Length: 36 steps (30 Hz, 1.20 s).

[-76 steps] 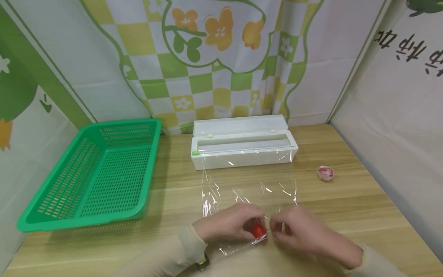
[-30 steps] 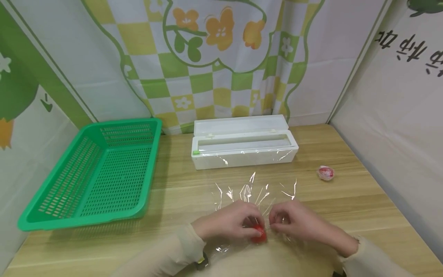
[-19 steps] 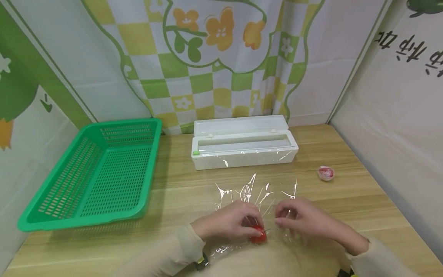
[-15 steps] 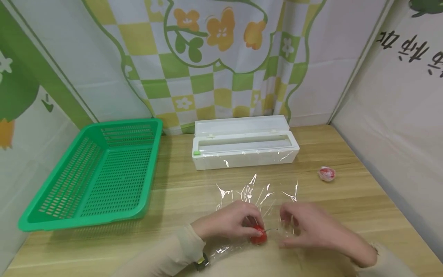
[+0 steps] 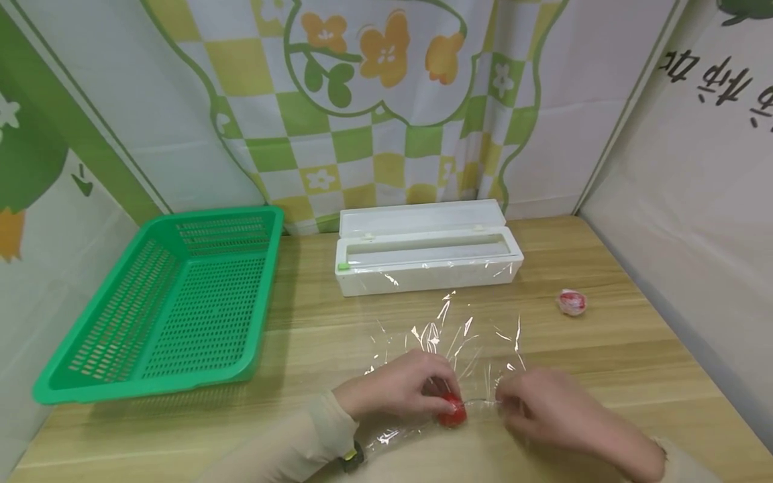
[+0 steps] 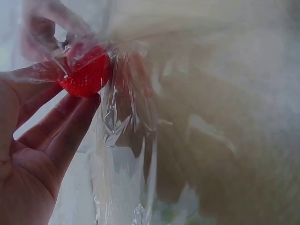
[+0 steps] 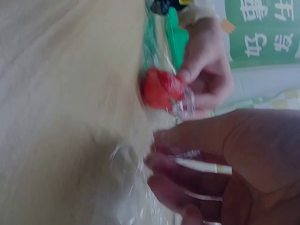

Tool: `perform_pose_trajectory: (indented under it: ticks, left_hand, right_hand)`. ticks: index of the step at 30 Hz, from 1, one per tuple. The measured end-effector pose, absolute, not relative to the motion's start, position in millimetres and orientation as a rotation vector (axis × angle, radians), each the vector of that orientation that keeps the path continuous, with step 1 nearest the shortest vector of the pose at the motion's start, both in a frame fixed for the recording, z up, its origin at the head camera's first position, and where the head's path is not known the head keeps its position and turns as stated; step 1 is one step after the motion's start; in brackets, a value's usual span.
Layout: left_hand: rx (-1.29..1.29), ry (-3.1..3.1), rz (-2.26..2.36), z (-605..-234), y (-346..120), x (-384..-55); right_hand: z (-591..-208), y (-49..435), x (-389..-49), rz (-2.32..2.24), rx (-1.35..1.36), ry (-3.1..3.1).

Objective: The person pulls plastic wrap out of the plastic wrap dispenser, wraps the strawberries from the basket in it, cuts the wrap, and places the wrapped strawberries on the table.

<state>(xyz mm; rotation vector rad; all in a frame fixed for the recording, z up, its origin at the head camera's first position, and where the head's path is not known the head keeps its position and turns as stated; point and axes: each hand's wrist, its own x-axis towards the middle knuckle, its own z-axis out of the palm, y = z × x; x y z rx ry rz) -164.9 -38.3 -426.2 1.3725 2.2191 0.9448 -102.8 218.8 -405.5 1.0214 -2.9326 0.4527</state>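
Left hand (image 5: pixel 404 388) grips the red fruit (image 5: pixel 453 416) at 6 o'clock on the worktop (image 5: pixel 616 355); right hand (image 5: pixel 546 407), at the fruit's 3 o'clock, apparently pinches clear film (image 5: pixel 433 335). Wrapping appears under way; next move likely calls for tightening the film.

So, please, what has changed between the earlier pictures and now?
The clear film gathered into creases, and the right hand moved rightwards, away from the red item; whether it pinches film is unclear. The left hand still holds the red item; basket, white box and small wrapped piece stayed.
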Motion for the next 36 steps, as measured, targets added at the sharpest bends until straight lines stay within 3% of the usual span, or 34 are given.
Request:
perform_pose_trajectory:
  ticks: [11, 17, 36]
  left_hand:
    - [1.341, 2.184, 0.963, -426, -38, -164]
    - [1.327, 2.187, 0.938, -425, -38, -163]
    - [1.315, 2.158, 0.958, -424, -38, -164]
  right_hand:
    - [-402, 255, -125, 1.087, 1.420, -2.867]
    - [-401, 269, -132, 1.465, 1.505, -2.852]
    - [-408, 300, -154, 1.945, 1.259, -2.911]
